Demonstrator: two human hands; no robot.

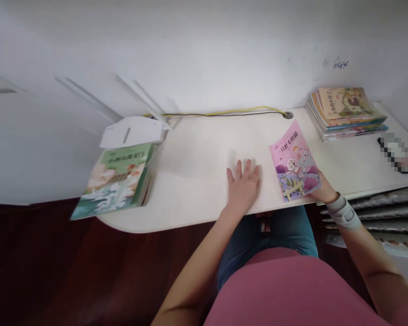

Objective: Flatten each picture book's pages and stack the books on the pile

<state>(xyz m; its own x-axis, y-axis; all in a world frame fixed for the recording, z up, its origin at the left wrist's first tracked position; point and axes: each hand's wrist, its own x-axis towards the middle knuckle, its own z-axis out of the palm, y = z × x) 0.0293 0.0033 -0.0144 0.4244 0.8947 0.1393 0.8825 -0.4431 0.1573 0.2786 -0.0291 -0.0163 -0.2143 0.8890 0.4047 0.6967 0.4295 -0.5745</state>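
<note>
- White desk surface (190, 154) against a white wall (204, 54), a cable (224, 113) along its far edge, dark wood floor (30, 253) below.
- Left hand (243, 188) lies flat on the surface, fingers spread, holding nothing.
- Right hand (323, 190) meets the near right corner of a pink picture book (294, 163), fingers hidden, so the grip cannot be told; grey wrist brace (343, 212) above it.
- Green book (115, 181) leans at the left end beside a white desk lamp (132, 132); stacked picture books (347, 113) sit far right.
</note>
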